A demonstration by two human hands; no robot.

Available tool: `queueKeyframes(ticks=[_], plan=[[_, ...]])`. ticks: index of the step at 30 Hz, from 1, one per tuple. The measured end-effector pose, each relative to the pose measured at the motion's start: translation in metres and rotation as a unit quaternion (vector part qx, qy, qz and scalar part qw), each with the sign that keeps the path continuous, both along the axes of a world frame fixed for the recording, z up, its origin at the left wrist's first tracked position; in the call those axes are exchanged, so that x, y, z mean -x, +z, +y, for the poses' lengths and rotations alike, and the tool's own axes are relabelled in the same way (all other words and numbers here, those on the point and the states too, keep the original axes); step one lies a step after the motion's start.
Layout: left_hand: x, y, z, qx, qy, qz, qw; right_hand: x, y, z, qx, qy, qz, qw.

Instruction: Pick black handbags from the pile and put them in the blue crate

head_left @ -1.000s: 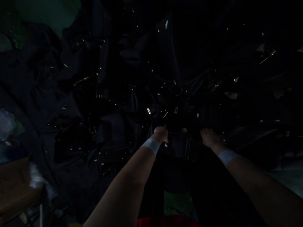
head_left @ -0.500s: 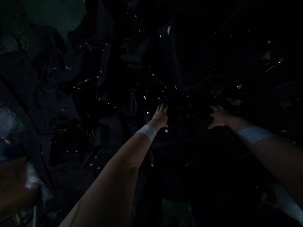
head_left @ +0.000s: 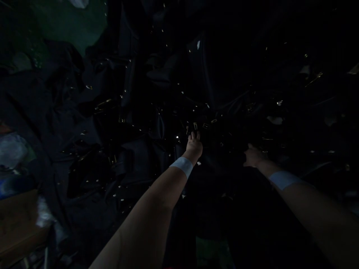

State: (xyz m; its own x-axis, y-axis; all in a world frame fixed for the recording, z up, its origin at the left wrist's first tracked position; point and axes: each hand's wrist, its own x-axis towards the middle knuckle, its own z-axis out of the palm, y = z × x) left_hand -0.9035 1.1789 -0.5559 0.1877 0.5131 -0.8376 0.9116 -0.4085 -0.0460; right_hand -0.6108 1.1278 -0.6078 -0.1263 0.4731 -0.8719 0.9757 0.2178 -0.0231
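The picture is very dark. My left hand [head_left: 194, 146], a pale band [head_left: 182, 165] round its wrist, is at the middle of a heap of black bags [head_left: 134, 149]. Its fingers are bent into the black material, just below several small gold-coloured metal fittings [head_left: 195, 126]. To the right, my right hand [head_left: 253, 156] reaches in over the same black material with thumb and fingers apart; another pale band [head_left: 284, 179] is on that wrist. Where one bag ends and another begins cannot be made out, and the fingertips partly fade into the dark.
Black bags with glinting metal parts spread across most of the view. On the lower left are a brown cardboard box [head_left: 19, 213] and clear plastic wrapping [head_left: 12, 149]. Green floor [head_left: 73, 26] shows at the upper left and at the bottom middle.
My left hand's fingers have bent inward, and the gold-coloured fittings near it have shifted. Both hands appear lower in view, the right one slightly further left. The camera view has shifted a little.
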Motion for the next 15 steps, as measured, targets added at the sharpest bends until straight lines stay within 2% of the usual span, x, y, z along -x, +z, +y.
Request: queueKeyframes(ticks=[4, 7, 10, 13, 15], plan=[[0.004, 0.008, -0.025, -0.035, 0.027, -0.003, 0.999, -0.004, 0.0, -0.035, -0.062, 0.014, -0.002, 0.998], [0.015, 0.009, -0.028, -0.05, 0.068, 0.014, 0.996, -0.005, -0.003, -0.046, -0.064, 0.005, -0.012, 0.998], [0.031, 0.002, -0.017, -0.046, 0.102, 0.039, 0.993, -0.006, -0.01, -0.04, -0.03, -0.012, -0.011, 0.999], [0.047, -0.01, 0.004, -0.062, 0.056, 0.014, 0.996, -0.008, -0.02, -0.02, -0.001, -0.016, 0.0, 1.0], [0.053, -0.018, 0.02, -0.055, 0.047, 0.003, 0.997, -0.01, -0.025, -0.004, 0.002, -0.009, -0.01, 1.0]])
